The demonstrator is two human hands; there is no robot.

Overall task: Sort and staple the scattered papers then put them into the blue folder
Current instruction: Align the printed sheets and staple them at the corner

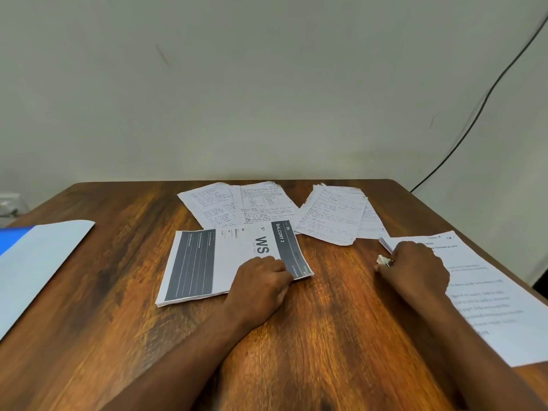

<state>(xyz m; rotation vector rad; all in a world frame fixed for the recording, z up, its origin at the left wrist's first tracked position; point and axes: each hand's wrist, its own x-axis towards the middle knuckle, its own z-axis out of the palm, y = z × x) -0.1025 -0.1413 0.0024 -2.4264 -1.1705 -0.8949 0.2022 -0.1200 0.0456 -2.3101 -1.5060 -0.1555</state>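
Head view shows a wooden table [118, 292] with papers in several heaps, so I'd judge the sorting well under way but not finished. A printed stack [207, 262] with dark panels sits squared near the middle, and the left hand [261, 280] rests on its near right corner, fingers curled over the edge as if pinching it. A typed stack [489, 292] lies at the right edge under the right hand [415, 268], whose curled fingers hold a small white object [382, 259] by the stack's far left corner; it may be a little stapler, but I cannot tell. Two loose spreads of handwritten sheets [243, 206] and [335, 218] lie far across the table, overlapping and untidy, apparently not yet gathered. Whether any stack is stapled I cannot see. At the far left lies the blue folder [12, 238], mostly covered by a pale sheet [38, 262], well apart from both hands; whether that sheet is inside or on top is unclear. None of the sorted stacks has gone into it.
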